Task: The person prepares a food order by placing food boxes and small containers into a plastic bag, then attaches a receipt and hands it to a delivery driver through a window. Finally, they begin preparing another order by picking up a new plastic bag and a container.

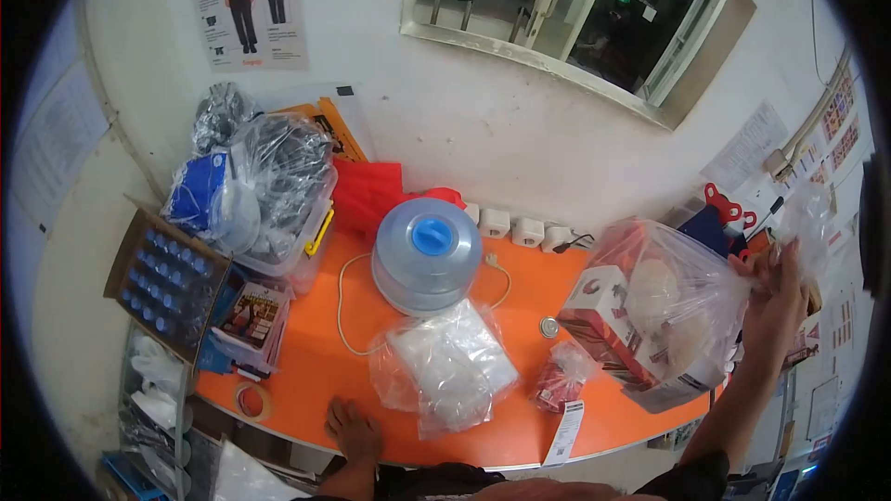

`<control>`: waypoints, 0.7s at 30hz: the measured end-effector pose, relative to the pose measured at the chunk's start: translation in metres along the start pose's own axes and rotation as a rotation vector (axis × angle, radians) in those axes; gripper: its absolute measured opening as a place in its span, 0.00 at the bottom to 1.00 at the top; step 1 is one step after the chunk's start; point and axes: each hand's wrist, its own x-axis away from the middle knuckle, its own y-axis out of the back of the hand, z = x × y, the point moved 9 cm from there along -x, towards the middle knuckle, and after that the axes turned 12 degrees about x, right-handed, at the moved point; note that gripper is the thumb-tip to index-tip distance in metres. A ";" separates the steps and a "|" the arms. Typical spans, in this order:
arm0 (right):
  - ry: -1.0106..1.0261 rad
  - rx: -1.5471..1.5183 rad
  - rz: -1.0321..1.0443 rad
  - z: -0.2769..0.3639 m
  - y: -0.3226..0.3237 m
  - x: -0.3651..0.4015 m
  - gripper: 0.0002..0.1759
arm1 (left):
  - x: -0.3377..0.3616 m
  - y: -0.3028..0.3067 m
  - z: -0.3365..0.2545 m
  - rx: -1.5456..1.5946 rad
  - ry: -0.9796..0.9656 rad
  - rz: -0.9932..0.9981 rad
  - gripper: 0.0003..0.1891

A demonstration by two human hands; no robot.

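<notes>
My right hand (780, 283) is closed around the gathered neck of a clear plastic bag (691, 301) at the right of the table. Inside the bag are printed red-and-white boxes (599, 301) and pale rounded packages that I cannot make out. My left hand (355, 429) lies on the orange table (316, 371) near its front edge, fingers spread and holding nothing. To the right of that hand is a stack of clear plastic bags (455, 366). A small bag of red packets (561, 378) and a paper receipt (563, 433) lie between the stack and the large bag.
A blue water jug (427, 255) stands mid-table before white power sockets (495, 221). A roll of tape (251, 401) sits by the left front edge. At the left are a box of bottles (167, 283) and a plastic bin (311, 246). Scissors (729, 209) stand behind the bag.
</notes>
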 end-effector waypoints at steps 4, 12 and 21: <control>0.095 0.036 0.130 -0.007 -0.036 -0.009 0.19 | -0.002 -0.004 0.004 0.041 0.034 0.030 0.30; 0.001 0.093 0.193 -0.057 -0.073 0.001 0.21 | 0.002 -0.014 0.006 -0.028 0.034 0.040 0.33; -0.059 0.005 0.201 -0.089 -0.063 0.021 0.21 | -0.001 -0.022 0.007 -0.086 0.042 0.086 0.34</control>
